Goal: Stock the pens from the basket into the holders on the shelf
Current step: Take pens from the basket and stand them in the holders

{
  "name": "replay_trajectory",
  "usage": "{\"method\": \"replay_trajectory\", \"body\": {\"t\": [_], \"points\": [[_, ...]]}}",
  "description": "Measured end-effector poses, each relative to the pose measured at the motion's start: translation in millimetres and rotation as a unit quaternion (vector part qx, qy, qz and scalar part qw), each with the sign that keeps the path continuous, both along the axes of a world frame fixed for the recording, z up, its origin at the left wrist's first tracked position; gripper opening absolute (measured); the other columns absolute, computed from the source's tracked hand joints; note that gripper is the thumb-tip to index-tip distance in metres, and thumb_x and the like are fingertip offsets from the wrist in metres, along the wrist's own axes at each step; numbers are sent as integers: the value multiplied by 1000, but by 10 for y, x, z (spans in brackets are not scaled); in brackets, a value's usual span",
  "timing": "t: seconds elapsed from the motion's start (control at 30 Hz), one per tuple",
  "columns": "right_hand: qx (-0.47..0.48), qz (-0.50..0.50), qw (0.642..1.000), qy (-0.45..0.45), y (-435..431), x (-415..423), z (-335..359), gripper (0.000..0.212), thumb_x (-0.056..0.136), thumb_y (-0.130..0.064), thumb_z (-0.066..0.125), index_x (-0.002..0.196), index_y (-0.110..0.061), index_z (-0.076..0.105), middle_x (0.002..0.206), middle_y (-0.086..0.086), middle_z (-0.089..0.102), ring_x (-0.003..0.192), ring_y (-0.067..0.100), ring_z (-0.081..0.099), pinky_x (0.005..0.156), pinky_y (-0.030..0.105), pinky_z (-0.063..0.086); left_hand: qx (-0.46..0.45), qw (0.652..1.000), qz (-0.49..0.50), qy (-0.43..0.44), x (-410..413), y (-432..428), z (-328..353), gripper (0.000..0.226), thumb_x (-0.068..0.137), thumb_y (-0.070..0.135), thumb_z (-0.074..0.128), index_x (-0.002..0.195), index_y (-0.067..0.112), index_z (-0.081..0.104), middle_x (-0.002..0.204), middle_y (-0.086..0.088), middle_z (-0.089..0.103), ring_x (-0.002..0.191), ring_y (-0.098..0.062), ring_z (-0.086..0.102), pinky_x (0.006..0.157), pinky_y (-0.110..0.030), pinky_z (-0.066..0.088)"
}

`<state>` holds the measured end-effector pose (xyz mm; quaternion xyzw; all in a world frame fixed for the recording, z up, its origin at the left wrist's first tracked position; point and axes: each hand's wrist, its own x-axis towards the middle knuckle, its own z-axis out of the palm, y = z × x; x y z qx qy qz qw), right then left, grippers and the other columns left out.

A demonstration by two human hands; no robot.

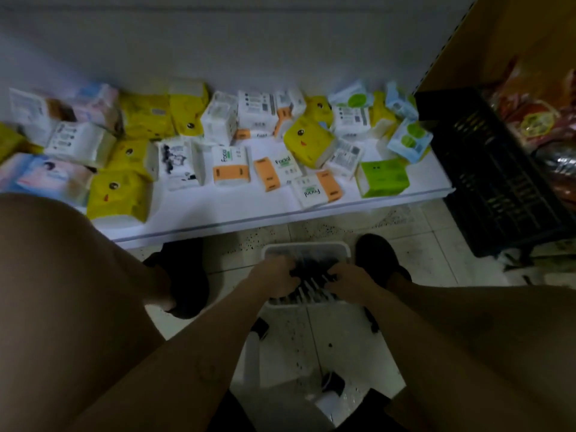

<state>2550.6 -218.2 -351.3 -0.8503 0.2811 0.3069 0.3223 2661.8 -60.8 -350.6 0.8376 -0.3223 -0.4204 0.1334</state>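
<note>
Small white plastic basket sits on the speckled tiled floor, between the person's two dark shoes. The task's goods are in it: a loose heap of slim pens, dark at the top and pale-barrelled nearer the viewer. The picture is blurred and I can't count them.

Left hand is down inside the basket, fingers curled round a clutch of the dark pens. Right hand is in the same place and doing the same from the other side. The two hands are close together and seem to be gathering one bundle.

Handling, as I judge it:
- The pens look light, stiff and smooth, so they will likely slide past one another and fan out if gripped at the ends.
- It seems best to take them mid-barrel, all lying one way, and squeeze the bundle snug.
- I see little risk of breaking them, more of dropping strays.

No pen holders are in view. The low white shelf just beyond the basket carries only soft tissue packs in yellow, white-and-orange, green and pale blue, lying jumbled.

On the right is a black slatted plastic crate standing on the floor. Behind it are red wrapped goods, too blurred to identify.
</note>
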Motion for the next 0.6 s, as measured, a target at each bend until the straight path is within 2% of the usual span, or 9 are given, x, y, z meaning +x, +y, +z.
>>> {"method": "replay_trajectory", "body": {"t": [0.07,0.1,0.13,0.2,0.23,0.33,0.4,0.5,0.6], "points": [[5,1,1000,14,-6,14,-124,34,99,-20,51,122,5,53,115,30,53,89,40,52,76,45,42,0,1000,23,9,-31,-87,-171,29,97,22,49,121,7,58,114,-14,62,88,-19,57,72,-25,50],[7,-5,1000,21,-12,9,-190,29,99,-18,51,114,6,55,105,31,49,78,34,45,69,39,35,-2,999,34,19,-74,-150,-254,28,98,22,47,119,7,57,114,-15,62,83,-16,53,67,-22,47],[10,-17,1000,22,-18,6,-262,26,98,-18,51,108,6,56,96,26,46,74,27,38,68,32,29,-2,999,34,34,-123,-227,-343,29,100,21,45,121,6,56,118,-15,60,84,-16,52,70,-22,47],[26,-39,999,24,-18,25,-382,26,98,-18,51,105,5,59,90,15,47,75,23,39,69,29,30,19,997,25,75,-242,-332,-507,33,101,23,44,128,8,54,127,-14,57,103,-23,54,86,-27,45],[37,-43,998,29,-23,27,-431,24,98,-20,52,103,2,61,90,13,52,76,23,44,69,28,34,30,995,36,92,-305,-359,-603,34,100,25,45,129,9,54,127,-13,57,110,-25,54,88,-28,44],[41,-38,998,34,-90,29,-532,25,98,-29,53,93,-7,65,86,9,59,77,24,52,65,25,38,56,989,82,110,-420,-412,-889,34,99,29,45,128,12,53,120,-12,60,105,-27,59,82,-32,48],[48,-40,997,34,-136,31,-626,30,101,-27,49,95,-2,65,89,14,60,77,26,50,71,29,36,60,986,92,123,-423,-432,-1028,37,100,29,42,133,14,49,120,-12,61,103,-29,60,89,-37,52],[47,-56,997,39,-136,69,-785,25,99,-14,48,99,5,64,95,21,60,85,33,55,83,44,46,52,988,87,120,-395,-415,-1176,43,101,28,43,142,17,43,132,-13,55,113,-32,56,96,-41,48],[52,-72,996,19,-29,77,-918,23,98,-8,49,111,5,62,110,24,62,97,32,56,86,37,47,44,993,65,85,-448,-381,-1266,46,100,30,43,146,21,38,138,-11,51,121,-32,51,100,-41,44]]}}
